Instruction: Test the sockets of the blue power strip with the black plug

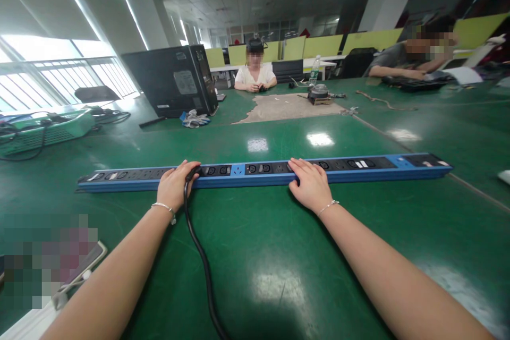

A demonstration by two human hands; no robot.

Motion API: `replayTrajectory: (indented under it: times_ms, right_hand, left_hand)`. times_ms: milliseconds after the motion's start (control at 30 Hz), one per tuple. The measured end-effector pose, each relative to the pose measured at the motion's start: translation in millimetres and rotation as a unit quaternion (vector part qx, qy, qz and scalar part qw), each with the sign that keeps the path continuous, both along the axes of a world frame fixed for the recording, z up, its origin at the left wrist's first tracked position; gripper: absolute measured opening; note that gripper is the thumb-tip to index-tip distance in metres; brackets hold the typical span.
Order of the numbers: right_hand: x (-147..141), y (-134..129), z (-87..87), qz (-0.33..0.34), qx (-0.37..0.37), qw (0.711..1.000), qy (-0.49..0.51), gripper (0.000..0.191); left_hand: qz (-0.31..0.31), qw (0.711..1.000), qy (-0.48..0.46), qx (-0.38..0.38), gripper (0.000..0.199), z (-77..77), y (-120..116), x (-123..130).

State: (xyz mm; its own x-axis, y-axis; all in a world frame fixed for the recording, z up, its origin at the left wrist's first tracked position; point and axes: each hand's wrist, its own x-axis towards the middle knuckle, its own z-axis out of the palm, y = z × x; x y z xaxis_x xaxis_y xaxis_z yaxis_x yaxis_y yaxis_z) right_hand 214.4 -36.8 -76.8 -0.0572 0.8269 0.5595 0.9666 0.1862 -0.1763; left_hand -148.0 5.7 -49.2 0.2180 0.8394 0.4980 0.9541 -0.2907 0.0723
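Note:
A long blue-and-black power strip (263, 168) with rows of sockets lies across the green table. My left hand (174, 183) is closed around the black plug (194, 172) of a power cord, at the sockets left of the strip's middle. Whether the plug is seated in a socket is hidden by my fingers. From it the black cord (201, 252) runs down toward the near edge of the view. Right of the middle, my right hand (311, 183) grips the strip, fingers over its top and thumb against its near side.
Beyond the strip stand a black computer case (171, 82), gloves (194, 118) and a water bottle (314, 70). A green basket (59, 130) of cables sits at left. Two people sit across the green table (255, 249). A white-edged object (95, 255) lies near my left forearm.

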Motion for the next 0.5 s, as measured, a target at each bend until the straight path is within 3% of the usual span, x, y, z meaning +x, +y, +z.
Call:
replayTrajectory:
  times_ms: [500]
  right_hand:
    - [-2,1,0.3,-0.010,0.000,1.000,0.000,0.049]
  left_hand:
    - [0.016,0.996,0.055,-0.074,0.038,17.5,-1,1]
